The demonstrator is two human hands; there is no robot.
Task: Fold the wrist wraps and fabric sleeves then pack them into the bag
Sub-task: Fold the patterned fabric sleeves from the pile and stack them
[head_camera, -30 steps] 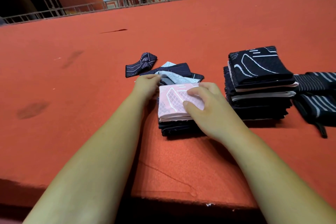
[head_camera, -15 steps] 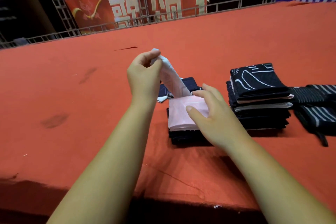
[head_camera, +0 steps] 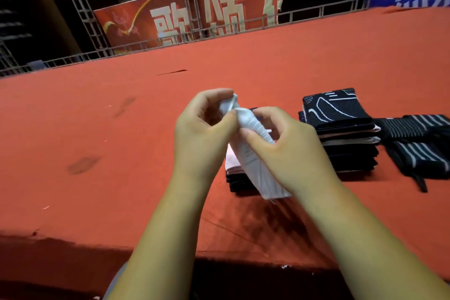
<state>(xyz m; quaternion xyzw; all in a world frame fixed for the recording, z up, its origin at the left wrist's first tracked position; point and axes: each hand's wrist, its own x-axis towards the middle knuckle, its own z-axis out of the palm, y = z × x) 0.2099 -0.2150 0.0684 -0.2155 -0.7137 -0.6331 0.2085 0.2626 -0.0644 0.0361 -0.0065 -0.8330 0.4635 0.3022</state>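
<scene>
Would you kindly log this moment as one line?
left hand pinches white sleeve | right hand pinches it | tall folded stack on red table

Surface: a red carpeted platform [head_camera: 126,129] is carrying everything.
Landmark: a tall stack [head_camera: 341,129] of folded dark sleeves, a white-lined one on top, is sitting on the platform's right half.
Left of it: a low stack [head_camera: 237,181], with a pink piece lying over dark ones, is sitting near the tall stack, partly hidden.
Right of it: striped wrist wraps [head_camera: 414,146] are lying just beside the tall stack.
Far left of it: dark stains [head_camera: 82,165] are showing on the carpet.
</scene>
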